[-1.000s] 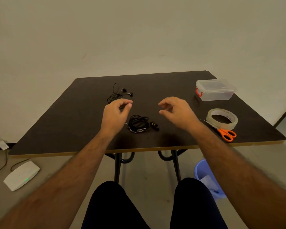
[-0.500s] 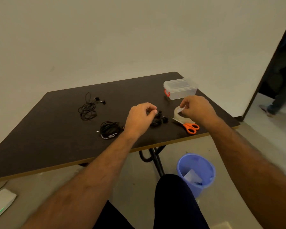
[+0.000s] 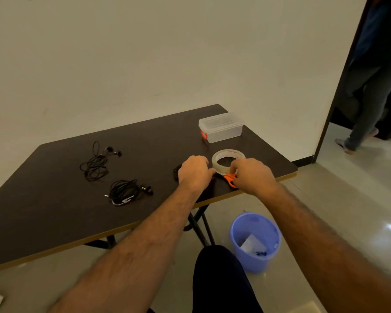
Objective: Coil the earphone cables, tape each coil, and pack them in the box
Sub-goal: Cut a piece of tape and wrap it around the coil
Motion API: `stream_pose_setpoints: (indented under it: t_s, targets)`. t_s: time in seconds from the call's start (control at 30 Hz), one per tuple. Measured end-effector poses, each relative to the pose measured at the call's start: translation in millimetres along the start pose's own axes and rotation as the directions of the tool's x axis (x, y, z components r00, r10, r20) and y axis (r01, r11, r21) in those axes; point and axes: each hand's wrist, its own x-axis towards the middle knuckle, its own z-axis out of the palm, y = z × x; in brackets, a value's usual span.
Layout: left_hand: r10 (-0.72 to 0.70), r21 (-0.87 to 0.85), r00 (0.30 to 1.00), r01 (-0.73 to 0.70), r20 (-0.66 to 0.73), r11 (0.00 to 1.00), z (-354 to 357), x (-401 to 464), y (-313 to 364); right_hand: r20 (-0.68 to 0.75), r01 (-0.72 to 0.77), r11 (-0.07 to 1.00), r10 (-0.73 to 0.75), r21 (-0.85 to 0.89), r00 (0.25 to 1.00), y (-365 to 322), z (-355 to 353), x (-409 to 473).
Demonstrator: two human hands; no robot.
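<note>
A clear tape roll [image 3: 228,157] lies flat near the table's right edge. My left hand [image 3: 194,172] has curled fingers, with the tips pressed on the roll's near-left rim. My right hand [image 3: 251,175] pinches the roll's near rim and covers most of the orange-handled scissors [image 3: 230,179]. A black earphone coil [image 3: 176,171] peeks out from under my left hand. Another coiled earphone [image 3: 124,192] lies to the left, and a loose tangled earphone [image 3: 97,163] lies farther back. The clear lidded box [image 3: 220,127] with an orange latch stands shut behind the tape.
The dark table [image 3: 43,218] has a pale front edge. A blue bucket [image 3: 254,240] with scraps stands on the floor below the table's right corner. A person's legs [image 3: 366,105] are in the doorway at far right. My knee [image 3: 217,279] is at the bottom.
Both hands moved right from the middle of the table to the tape roll. One earphone coil went with my left hand and now lies under it. The view swung right.
</note>
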Motion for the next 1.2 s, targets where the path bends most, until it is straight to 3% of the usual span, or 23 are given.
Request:
stream_pose_setpoints:
  t_s: [0.37,0.57,0.63,0.7,0.87,1.1,1.2]
  targets:
    - [-0.025,0.032,0.999,0.024,0.037,0.999,14,16,17,0.056,0.036,0.995,-0.031,-0.093,0.998,16,-2,1]
    - [0.029,-0.037,0.999,-0.028,0.026,0.999,21,17,20,0.168,0.101,0.993,-0.109,0.054,0.980,50,-20,-14]
    - [0.031,-0.044,1.000,-0.030,0.005,0.999,23,18,20,0.122,0.082,0.972,-0.111,0.222,0.986,70,-26,-23]
    - [0.032,-0.048,0.999,-0.032,-0.001,0.998,24,18,22,-0.014,0.098,0.921,-0.101,0.378,0.995,84,-29,-27]
    - [0.035,-0.054,0.999,-0.035,0.006,0.998,30,17,31,-0.240,0.146,0.795,-0.001,0.589,0.971,75,-21,-8]
    - [0.041,-0.040,0.999,-0.042,-0.014,0.998,30,15,32,-0.228,0.110,0.906,-0.015,0.409,0.974,59,-10,20]
    - [0.035,-0.032,0.999,-0.035,-0.001,0.999,29,16,32,-0.145,0.097,0.903,-0.040,0.418,0.989,66,-13,22]
